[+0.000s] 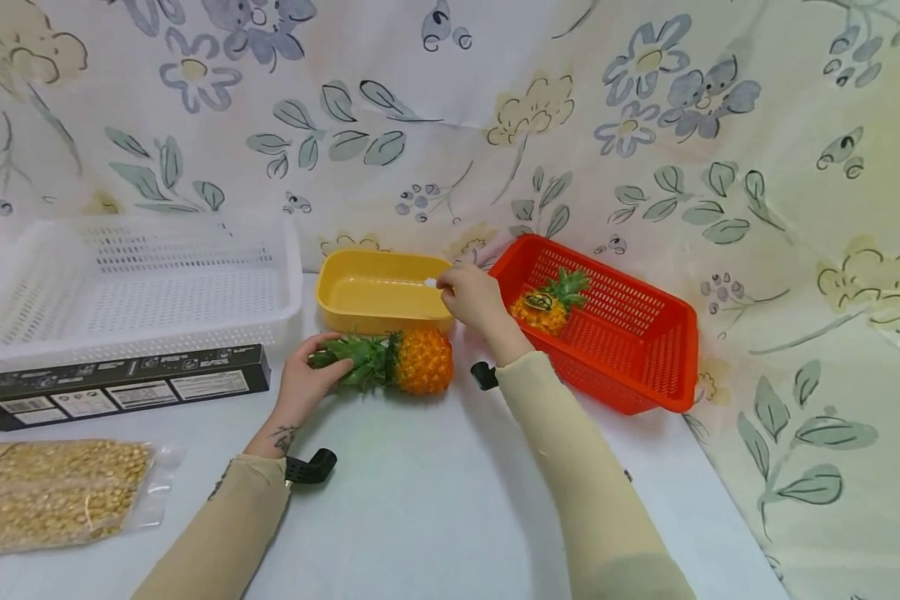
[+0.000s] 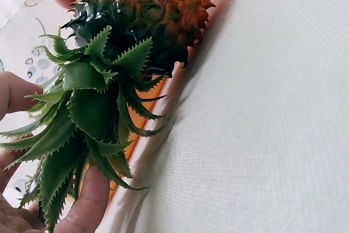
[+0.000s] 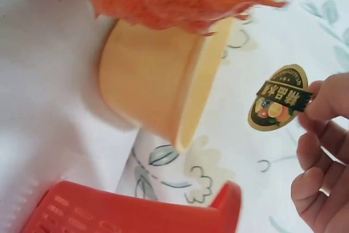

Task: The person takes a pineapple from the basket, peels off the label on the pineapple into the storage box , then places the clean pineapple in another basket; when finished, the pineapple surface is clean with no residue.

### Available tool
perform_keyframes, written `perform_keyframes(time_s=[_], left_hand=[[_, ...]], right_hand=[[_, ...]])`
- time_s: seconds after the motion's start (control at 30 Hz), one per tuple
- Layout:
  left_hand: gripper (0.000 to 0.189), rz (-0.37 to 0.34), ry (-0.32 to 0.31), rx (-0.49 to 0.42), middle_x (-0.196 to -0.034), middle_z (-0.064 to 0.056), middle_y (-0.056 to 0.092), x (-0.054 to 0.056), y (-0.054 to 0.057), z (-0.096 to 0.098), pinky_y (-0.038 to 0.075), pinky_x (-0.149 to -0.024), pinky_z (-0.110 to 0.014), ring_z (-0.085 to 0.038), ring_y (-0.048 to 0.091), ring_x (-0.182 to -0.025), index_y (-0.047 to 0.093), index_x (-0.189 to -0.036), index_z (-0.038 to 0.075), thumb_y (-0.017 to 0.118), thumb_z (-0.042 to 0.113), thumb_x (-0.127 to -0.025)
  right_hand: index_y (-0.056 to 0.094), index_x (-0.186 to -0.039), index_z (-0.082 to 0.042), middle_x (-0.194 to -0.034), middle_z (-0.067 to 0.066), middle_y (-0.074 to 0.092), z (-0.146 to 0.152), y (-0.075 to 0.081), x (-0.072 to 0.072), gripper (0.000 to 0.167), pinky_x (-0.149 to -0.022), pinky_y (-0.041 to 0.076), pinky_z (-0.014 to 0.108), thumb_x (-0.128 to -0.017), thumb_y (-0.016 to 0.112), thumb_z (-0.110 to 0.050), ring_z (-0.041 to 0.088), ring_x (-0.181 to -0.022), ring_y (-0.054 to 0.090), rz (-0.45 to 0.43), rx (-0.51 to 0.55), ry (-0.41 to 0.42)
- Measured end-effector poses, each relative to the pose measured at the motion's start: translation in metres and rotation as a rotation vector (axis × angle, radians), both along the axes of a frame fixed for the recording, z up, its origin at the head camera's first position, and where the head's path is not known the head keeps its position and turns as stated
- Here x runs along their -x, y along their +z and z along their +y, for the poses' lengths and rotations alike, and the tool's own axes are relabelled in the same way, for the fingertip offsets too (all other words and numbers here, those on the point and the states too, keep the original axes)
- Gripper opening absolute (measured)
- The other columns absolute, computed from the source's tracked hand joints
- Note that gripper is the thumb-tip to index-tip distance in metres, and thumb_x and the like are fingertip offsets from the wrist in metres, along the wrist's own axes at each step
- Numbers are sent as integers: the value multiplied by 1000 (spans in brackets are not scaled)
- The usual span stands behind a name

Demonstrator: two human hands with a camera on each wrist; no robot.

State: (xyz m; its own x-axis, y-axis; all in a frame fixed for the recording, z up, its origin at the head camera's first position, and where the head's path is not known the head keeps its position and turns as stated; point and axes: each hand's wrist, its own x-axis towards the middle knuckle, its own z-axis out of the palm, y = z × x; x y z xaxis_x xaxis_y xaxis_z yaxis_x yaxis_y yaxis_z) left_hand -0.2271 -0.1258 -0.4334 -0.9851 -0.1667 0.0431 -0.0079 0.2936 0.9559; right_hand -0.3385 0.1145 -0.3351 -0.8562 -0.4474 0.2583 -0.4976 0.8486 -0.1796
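Observation:
A pineapple [image 1: 423, 360] lies on its side on the white table, orange body to the right and green crown [image 2: 87, 107] to the left. My left hand [image 1: 309, 379] grips the crown, with the thumb on the leaves in the left wrist view. Over the right end of the yellow tub [image 1: 385, 320], my right hand [image 1: 476, 298] pinches an oval fruit sticker [image 3: 279, 97] between thumb and finger. Black, gold and printed fruit show on its face. A second pineapple [image 1: 558, 304], bearing a similar oval sticker, lies in the red basket [image 1: 600, 377].
On the left stands a white plastic basket [image 1: 291, 275], with a long black box [image 1: 127, 385] in front of it. A clear bag of pale beans or nuts [image 1: 60, 496] lies at the near left. Floral cloth [image 1: 450, 125] hangs behind the table.

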Motion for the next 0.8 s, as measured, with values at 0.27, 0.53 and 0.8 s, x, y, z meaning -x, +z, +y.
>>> perform_keyframes(time_s=[0.27, 0.53, 0.8], left_hand=[[45, 1, -11, -22, -121, -15, 48, 0, -2, 2, 48, -59, -19, -16, 52, -80, 54, -125, 11, 67, 17, -82], [46, -5, -26, -20, -122, -16, 48, 1, -3, 2, 49, -61, -19, -17, 52, -82, 52, -127, 11, 66, 19, -83], [49, -2, -24, -25, -126, -17, 46, -1, -1, -2, 49, -60, -18, -14, 54, -77, 52, -128, 12, 67, 22, -83]], right_hand=[[68, -103, -15, -103, 2, 64, -10, -12, 14, 19, -81, 50, 37, -88, 58, -15, 19, -89, 56, -150, -174, -68], [65, -106, -12, -103, 4, 64, 3, -8, -3, 23, -82, 50, 37, -85, 63, -21, 21, -89, 57, -199, 190, -163], [64, -101, -1, -88, 12, 63, 23, -21, -34, 28, -67, 51, 22, -79, 71, -17, 20, -79, 58, -199, 875, -202]])
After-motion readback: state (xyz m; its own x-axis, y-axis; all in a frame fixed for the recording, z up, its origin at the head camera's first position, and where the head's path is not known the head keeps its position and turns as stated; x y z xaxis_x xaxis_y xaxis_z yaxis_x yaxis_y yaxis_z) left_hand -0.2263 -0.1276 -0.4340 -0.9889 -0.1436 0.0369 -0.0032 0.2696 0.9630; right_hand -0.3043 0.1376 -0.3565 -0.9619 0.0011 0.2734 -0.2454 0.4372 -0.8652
